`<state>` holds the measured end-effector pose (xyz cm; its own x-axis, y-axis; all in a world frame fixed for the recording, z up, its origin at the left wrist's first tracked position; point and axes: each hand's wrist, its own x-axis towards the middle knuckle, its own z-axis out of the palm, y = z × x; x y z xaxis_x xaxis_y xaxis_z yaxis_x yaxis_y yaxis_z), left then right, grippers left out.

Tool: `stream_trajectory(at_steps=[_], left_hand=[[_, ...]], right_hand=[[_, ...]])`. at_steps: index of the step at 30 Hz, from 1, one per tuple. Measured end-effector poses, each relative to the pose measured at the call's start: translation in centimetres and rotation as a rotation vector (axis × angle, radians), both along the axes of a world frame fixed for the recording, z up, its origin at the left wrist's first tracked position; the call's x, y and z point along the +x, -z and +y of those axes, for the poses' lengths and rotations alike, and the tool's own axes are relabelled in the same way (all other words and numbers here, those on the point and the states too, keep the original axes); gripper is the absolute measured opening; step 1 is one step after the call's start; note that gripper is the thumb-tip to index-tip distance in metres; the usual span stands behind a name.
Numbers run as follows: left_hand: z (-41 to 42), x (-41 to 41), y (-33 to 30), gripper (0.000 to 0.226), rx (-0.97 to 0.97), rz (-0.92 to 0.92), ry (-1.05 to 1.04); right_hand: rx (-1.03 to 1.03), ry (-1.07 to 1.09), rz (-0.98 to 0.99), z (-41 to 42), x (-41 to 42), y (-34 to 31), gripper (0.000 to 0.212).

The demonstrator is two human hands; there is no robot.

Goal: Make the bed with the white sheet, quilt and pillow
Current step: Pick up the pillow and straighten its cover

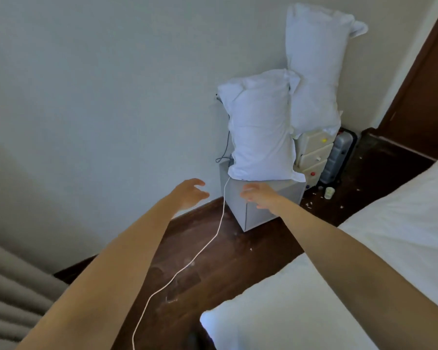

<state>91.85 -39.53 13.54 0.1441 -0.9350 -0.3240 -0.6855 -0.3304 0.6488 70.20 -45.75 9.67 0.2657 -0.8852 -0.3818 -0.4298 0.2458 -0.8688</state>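
A white pillow (259, 127) stands upright on a grey bedside cabinet (261, 205) against the wall. A second white pillow (314, 72) stands behind it on a cream drawer unit (311, 155). My left hand (189, 194) is stretched out below and left of the near pillow, fingers apart, holding nothing. My right hand (259, 195) reaches in front of the cabinet top just under the pillow, fingers spread, empty. The bed with its white quilt (390, 223) fills the right and bottom right.
A white cable (202, 251) runs from the cabinet across the dark wooden floor (213, 261). A grey heater (338, 157) and a small cup (329, 192) sit beyond the drawers. A beige curtain (8, 299) hangs at the left; a brown door frame (420, 79) is at the right.
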Motion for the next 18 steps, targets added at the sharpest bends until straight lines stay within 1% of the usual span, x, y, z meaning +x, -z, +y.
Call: stream_trajectory(at_steps=[2, 4, 8, 9, 11, 13, 15, 18], left_hand=[[-5.7, 1.8, 0.8, 0.043, -0.002, 0.012, 0.011], [-11.6, 2.9, 2.2, 0.046, -0.006, 0.041, 0.043], [-20.7, 3.9, 4.5, 0.053, 0.072, -0.006, 0.198], [-24.4, 4.3, 4.2, 0.055, 0.075, -0.019, 0.243], [-29.7, 4.5, 4.2, 0.057, 0.067, -0.022, 0.267], [-34.1, 3.9, 3.8, 0.055, 0.054, -0.051, 0.302], [-39.4, 2.1, 3.1, 0.056, 0.036, -0.136, 0.396], [-46.1, -1.3, 1.7, 0.053, -0.061, -0.222, 0.539]], right_hand=[[-0.029, 0.067, -0.003, -4.6, 1.6, 1.0, 0.038], [-0.032, 0.126, -0.007, -9.0, 2.4, 2.0, 0.039], [0.033, 0.233, 0.021, -17.6, 2.7, 3.0, 0.04], [0.022, 0.269, 0.017, -21.0, 3.0, 2.8, 0.041], [0.035, 0.354, -0.003, -25.1, 2.8, 3.0, 0.04], [0.062, 0.387, -0.009, -27.6, 2.4, 3.1, 0.039], [0.103, 0.411, -0.024, -30.2, 1.2, 3.2, 0.039], [0.142, 0.458, -0.069, -35.0, -2.2, 2.8, 0.04]])
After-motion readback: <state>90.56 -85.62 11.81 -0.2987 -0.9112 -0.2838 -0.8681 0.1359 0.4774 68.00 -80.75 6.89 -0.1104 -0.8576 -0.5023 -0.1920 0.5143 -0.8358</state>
